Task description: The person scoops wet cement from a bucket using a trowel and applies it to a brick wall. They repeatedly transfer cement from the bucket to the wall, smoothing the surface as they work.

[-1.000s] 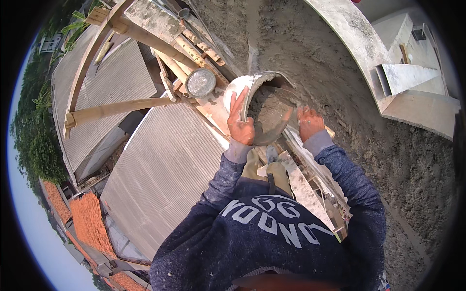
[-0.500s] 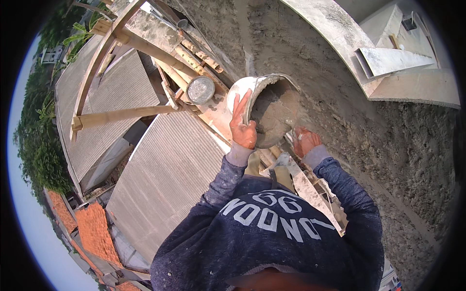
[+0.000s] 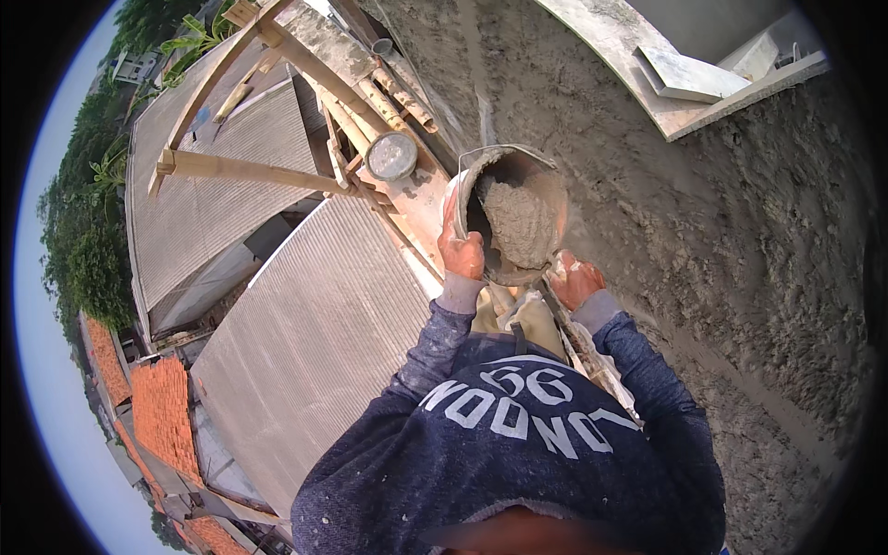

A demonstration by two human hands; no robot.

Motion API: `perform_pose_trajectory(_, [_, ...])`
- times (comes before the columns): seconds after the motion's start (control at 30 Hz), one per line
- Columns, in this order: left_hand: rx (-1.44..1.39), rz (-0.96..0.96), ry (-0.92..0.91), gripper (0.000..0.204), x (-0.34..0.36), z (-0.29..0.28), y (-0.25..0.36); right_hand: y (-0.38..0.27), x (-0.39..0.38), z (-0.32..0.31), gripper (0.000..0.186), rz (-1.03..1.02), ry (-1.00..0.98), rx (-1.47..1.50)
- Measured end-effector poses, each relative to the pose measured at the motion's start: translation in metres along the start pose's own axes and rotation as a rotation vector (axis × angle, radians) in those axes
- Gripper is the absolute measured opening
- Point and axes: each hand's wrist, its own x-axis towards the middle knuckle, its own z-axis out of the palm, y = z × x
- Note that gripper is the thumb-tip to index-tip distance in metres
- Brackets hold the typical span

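A worn bucket (image 3: 465, 190) with a thin wire handle tilts in front of me, its mouth turned toward me. Grey wet mortar (image 3: 524, 224) lies inside as a thick lump. Around the bucket's left side my left hand (image 3: 462, 252) is closed, thumb at the rim and fingers along the outer wall. My right hand (image 3: 575, 280) is closed at the lower right of the mouth, close to the rim. What it grips is hidden; mortar smears its fingers.
Rough wet plaster covers the wall (image 3: 703, 240) along my right. Planks and bamboo poles (image 3: 387, 104) form a narrow scaffold ahead, with a round mortar-covered container (image 3: 391, 155) on it. Wooden beams (image 3: 250, 173) jut out left above corrugated roofs (image 3: 310, 342) far below. A pale ledge (image 3: 638, 55) overhangs upper right.
The bucket has turned further toward me, showing more of the mortar as a raised lump. My right hand has moved slightly left and down, nearer the rim. My view has shifted a little.
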Motion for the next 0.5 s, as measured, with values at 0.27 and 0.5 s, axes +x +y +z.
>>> perform_pose_trajectory(0.27, [-0.064, -0.120, 0.255, 0.077, -0.070, -0.004, -0.041, 0.026, -0.025, 0.014, 0.035, -0.014, -0.178, -0.199])
perform_pose_trajectory(0.5, [0.049, -0.255, 0.488, 0.075, -0.100, -0.047, -0.110, 0.000, -0.008, 0.074, 0.031, -0.152, -0.164, -0.166])
